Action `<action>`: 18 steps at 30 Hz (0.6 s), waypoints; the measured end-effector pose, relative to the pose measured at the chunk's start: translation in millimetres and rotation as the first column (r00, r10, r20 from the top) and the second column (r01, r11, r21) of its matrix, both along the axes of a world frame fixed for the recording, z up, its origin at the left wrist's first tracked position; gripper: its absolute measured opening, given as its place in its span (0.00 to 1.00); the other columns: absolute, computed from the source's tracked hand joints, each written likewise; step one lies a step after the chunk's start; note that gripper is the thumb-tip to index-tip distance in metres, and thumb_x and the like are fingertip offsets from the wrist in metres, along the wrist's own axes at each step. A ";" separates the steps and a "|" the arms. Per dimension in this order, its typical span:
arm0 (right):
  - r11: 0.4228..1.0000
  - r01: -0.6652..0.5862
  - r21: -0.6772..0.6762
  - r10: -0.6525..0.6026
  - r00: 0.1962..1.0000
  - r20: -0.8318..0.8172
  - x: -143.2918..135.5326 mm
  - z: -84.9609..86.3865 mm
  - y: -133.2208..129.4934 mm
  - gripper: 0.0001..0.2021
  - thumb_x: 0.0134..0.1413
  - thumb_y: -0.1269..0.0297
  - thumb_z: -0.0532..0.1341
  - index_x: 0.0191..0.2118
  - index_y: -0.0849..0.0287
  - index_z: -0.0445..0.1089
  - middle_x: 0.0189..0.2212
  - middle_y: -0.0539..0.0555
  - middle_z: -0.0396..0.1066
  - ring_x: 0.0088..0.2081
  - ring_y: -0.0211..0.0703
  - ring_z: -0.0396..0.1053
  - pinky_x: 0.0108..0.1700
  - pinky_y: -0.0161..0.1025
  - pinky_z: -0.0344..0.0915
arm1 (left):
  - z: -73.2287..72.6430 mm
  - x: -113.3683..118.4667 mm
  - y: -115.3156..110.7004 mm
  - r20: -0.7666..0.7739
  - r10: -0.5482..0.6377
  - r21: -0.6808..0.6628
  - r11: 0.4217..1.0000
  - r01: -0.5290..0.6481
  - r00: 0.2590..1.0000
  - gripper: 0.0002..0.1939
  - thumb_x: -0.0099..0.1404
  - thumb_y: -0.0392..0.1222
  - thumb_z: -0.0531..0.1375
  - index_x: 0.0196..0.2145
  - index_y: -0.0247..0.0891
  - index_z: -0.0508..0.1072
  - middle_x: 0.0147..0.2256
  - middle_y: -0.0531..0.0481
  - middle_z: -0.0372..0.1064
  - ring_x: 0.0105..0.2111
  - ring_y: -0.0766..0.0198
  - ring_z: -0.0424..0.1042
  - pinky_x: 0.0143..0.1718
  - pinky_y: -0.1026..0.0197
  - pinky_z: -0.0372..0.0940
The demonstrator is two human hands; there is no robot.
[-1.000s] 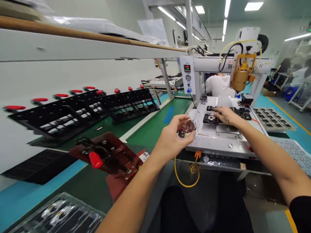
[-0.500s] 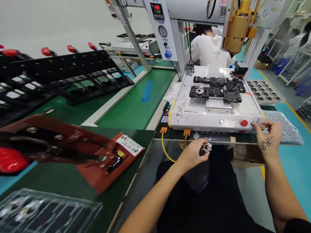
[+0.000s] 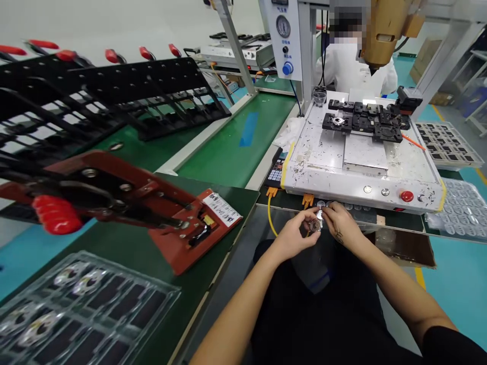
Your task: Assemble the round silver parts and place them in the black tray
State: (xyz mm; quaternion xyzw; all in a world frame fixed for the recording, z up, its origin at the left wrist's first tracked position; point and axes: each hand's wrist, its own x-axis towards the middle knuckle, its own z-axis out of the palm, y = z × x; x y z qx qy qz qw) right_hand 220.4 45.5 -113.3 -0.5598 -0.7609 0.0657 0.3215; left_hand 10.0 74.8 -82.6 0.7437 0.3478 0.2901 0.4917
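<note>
The white machine base (image 3: pixel 361 167) stands at 1 o'clock, the red clamp fixture (image 3: pixel 125 203) at 9 o'clock. Just below the base, the left hand (image 3: pixel 294 237) and right hand (image 3: pixel 340 225) meet, fingers closed around a small round metal part (image 3: pixel 315 225) between them.

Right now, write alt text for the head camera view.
Both hands, left hand and right hand, meet on a small round silver metal part held over the lap, in front of a white dispensing machine base. A red toggle-clamp jig sits on the green bench at left.
</note>
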 end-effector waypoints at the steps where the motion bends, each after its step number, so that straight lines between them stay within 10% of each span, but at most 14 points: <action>1: 1.000 0.005 -0.007 -0.005 1.000 0.027 -0.9 -2.7 1.3 0.14 0.76 0.64 0.54 0.53 0.57 0.77 0.40 0.61 0.72 0.42 0.54 0.71 0.46 0.48 0.73 | -1.0 -0.6 6.1 -0.018 -0.028 -0.038 0.999 0.027 0.999 0.15 0.62 0.40 0.67 0.45 0.40 0.72 0.57 0.40 0.77 0.35 0.64 0.74 0.41 0.58 0.72; 6: 1.000 -0.006 0.011 0.005 0.994 0.110 0.6 -13.1 -3.0 0.16 0.78 0.62 0.53 0.55 0.57 0.78 0.41 0.62 0.74 0.43 0.55 0.70 0.47 0.48 0.70 | -7.3 -2.7 26.2 -0.086 -0.142 -0.155 0.980 0.127 0.986 0.16 0.60 0.42 0.67 0.45 0.38 0.74 0.36 0.51 0.77 0.28 0.66 0.68 0.32 0.62 0.66; 18: 0.984 -0.064 0.165 0.050 0.995 0.088 12.7 -30.0 -68.3 0.10 0.72 0.70 0.58 0.47 0.52 0.77 0.42 0.58 0.81 0.43 0.52 0.78 0.44 0.50 0.72 | -7.1 -1.6 18.9 -0.059 -0.165 -0.152 0.976 0.154 0.985 0.13 0.62 0.39 0.66 0.44 0.40 0.72 0.65 0.38 0.69 0.31 0.68 0.70 0.35 0.61 0.68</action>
